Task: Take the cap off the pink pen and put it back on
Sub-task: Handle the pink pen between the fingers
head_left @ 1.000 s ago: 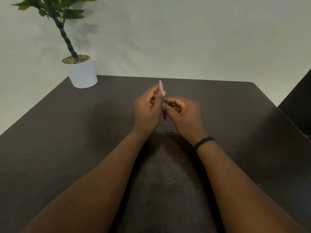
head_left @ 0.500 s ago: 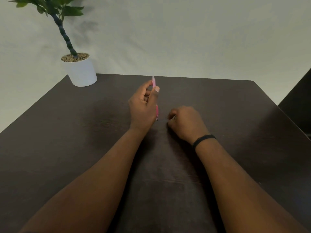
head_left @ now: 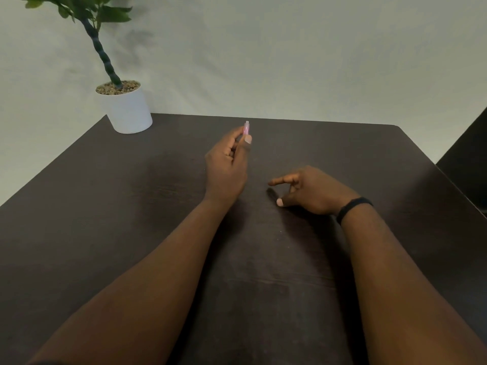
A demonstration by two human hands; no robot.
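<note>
Head view: left hand fingers clamp pink pen; right hand fingers apart (potted plant far-left).

pink pen mostly hidden in left hand; cap unseen; plant top cropped

Office-like: dark desk, potted plant

plant pot on table, far left corner
</note>
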